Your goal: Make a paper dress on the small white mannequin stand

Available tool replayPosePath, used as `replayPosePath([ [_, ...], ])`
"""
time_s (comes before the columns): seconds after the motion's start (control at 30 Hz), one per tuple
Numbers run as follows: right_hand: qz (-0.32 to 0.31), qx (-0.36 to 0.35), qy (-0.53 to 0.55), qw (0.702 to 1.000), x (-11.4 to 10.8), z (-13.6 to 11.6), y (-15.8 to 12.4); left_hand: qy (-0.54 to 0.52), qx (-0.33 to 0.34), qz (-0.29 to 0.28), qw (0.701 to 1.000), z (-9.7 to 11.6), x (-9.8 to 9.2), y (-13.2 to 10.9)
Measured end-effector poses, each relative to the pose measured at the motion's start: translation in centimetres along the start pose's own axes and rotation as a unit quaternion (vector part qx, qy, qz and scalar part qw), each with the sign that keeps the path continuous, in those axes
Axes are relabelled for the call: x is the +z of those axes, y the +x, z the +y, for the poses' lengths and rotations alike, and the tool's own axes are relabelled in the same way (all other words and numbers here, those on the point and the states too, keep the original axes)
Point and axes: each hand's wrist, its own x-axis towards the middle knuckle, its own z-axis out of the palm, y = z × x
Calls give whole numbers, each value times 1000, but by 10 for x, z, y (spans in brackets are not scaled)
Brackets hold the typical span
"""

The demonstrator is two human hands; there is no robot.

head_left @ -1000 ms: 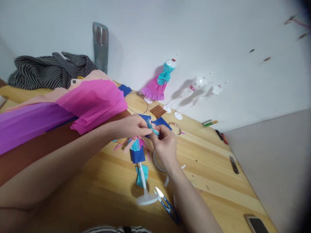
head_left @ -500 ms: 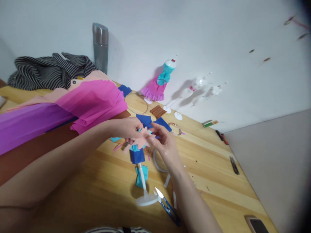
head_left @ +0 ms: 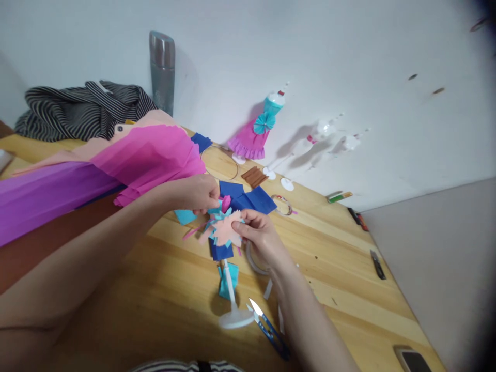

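Note:
My right hand (head_left: 259, 231) pinches a jagged-edged peach paper flower (head_left: 223, 231) between thumb and fingers, with light-blue paper points showing behind it. Close by on the left, my left hand (head_left: 202, 194) is closed beside a light-blue piece with a bright pink bit (head_left: 225, 203) on top; what its fingertips grip is hidden. Below the flower stands a white stand (head_left: 229, 289) with a round base, its upper part covered by the paper. Snips (head_left: 267, 328) with blue handles lie right of the base. A folded teal paper piece (head_left: 228, 281) rests behind the pole.
Dark blue paper squares (head_left: 260, 200), a brown pleated strip (head_left: 254, 176) and a roll of tape (head_left: 256, 260) lie on the wooden table. Pink crepe paper (head_left: 155, 155) covers the left. A dressed mini mannequin (head_left: 251, 137) and a grey bottle (head_left: 161, 77) stand by the wall.
My left hand has drawn back up and left off the flower. My right hand now holds the flower alone, lower, with its peach face more fully visible. The view has shifted slightly.

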Motion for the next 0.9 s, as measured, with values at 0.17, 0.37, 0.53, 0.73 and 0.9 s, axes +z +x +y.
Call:
replayPosePath([
  [0.17,80,-83,-192,975,5,5,14,-7,-13,35,999,0,-1,0],
  [0.37,91,-94,-265,955,2,10,16,14,3,40,999,-3,0,1],
  [0.53,90,-93,-290,948,3,9,16,27,16,45,998,-1,3,2],
  [0.73,90,-102,-272,952,4,9,14,47,23,47,998,-1,4,4],
  [0.9,89,-105,-184,973,1,7,10,-11,34,51,998,2,3,2],
])
